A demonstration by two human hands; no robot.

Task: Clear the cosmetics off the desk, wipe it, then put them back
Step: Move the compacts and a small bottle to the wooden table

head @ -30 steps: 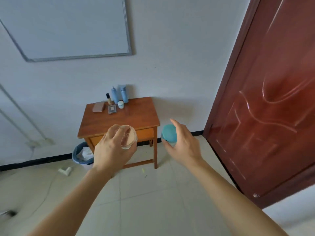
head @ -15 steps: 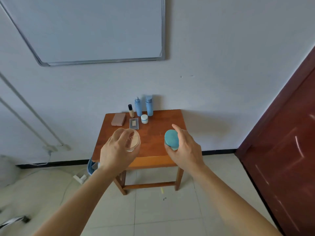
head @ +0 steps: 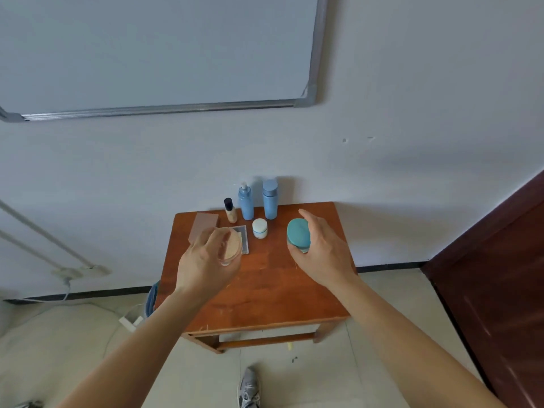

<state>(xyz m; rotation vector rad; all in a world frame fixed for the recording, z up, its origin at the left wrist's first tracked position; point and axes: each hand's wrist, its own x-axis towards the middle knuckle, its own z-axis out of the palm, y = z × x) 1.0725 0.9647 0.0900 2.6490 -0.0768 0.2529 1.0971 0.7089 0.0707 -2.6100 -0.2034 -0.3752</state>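
My left hand (head: pixel 206 265) grips a clear round jar with a beige lid (head: pixel 231 245) above the left part of the small wooden desk (head: pixel 273 293). My right hand (head: pixel 322 248) holds a teal-lidded jar (head: pixel 298 235) over the desk's right part. At the back of the desk stand two blue bottles (head: pixel 246 202) (head: pixel 270 199), a small foundation bottle with a black cap (head: pixel 230 210) and a small white jar (head: pixel 260 228). A flat brown case (head: pixel 203 223) and a grey compact (head: pixel 243 235) lie at the back left, partly hidden by my left hand.
The desk stands against a white wall under a whiteboard (head: pixel 153 51). A dark red door (head: pixel 497 269) is at the right. A blue bin (head: pixel 151 298) and a white power strip (head: pixel 129 322) sit on the floor left of the desk. My shoe (head: pixel 248 387) shows below.
I have walked up to the desk; it fills more of the view and both hands, each still holding its jar, are now over the desktop.
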